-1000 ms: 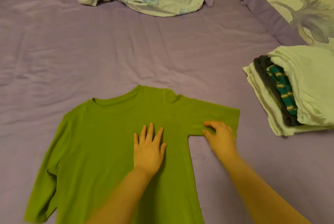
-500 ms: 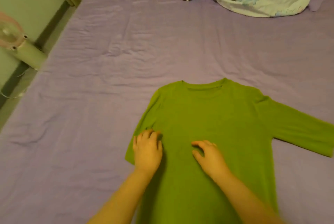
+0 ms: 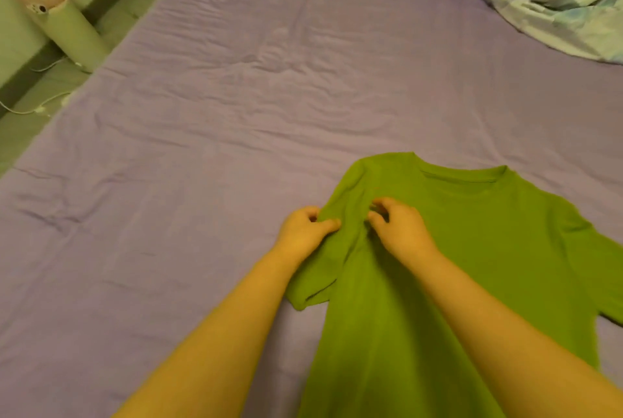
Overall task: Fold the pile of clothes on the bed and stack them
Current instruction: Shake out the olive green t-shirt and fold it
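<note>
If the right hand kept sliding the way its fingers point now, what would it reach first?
The right hand points up and leftward across the green shirt, so it would likely first meet the bunched shoulder fabric that the left hand pinches, then the purple sheet. Depth is uncertain.

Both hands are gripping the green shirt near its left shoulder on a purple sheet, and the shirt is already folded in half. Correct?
Not quite. The head view shows the green shirt lying spread open, not folded in half: its collar and far sleeve are laid out flat. The left hand and right hand do grip it near that shoulder, on the purple sheet.
</note>
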A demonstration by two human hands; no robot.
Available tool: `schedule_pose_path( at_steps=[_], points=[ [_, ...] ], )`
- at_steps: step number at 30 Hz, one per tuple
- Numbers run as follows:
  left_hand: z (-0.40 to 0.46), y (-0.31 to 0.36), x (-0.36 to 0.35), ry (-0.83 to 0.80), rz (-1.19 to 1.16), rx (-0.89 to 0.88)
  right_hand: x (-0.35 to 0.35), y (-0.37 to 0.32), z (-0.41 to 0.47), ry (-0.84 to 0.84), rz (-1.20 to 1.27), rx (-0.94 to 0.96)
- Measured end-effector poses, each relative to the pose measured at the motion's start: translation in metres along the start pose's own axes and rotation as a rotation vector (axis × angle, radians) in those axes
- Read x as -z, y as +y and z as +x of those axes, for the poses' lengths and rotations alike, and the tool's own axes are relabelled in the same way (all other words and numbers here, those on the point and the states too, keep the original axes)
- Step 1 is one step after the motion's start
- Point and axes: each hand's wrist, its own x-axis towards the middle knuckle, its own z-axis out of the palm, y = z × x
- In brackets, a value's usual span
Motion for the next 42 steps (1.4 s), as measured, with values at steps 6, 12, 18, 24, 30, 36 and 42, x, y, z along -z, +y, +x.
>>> schedule_pose_path(
  at_steps=[6,12,18,24,30,36,42],
  points=[
    [0.013,0.026,0.019,-0.133,-0.125,-0.010,0.026,-0.016,0.059,-0.079,0.000,0.199],
    [0.019,0.016,0.043,-0.434,0.051,0.091,0.005,-0.019,0.083,-0.254,-0.190,0.197],
    [0.026,0.021,0.085,-0.308,0.203,0.027,0.004,-0.023,0.088,0.027,0.232,-0.003],
    [0.028,0.011,0.128,-0.138,0.782,-0.116,-0.004,-0.033,0.089,0.089,0.687,-0.124],
    [0.026,-0.015,0.116,-0.104,0.354,-0.110,-0.014,-0.033,0.084,-0.030,0.333,-0.018],
    [0.035,-0.018,0.100,0.037,0.705,-0.053,-0.003,-0.032,0.081,0.007,0.158,0.004],
    [0.038,-0.017,0.116,0.115,0.272,-0.152,0.002,-0.034,0.083,0.001,0.631,-0.085]
  ],
)
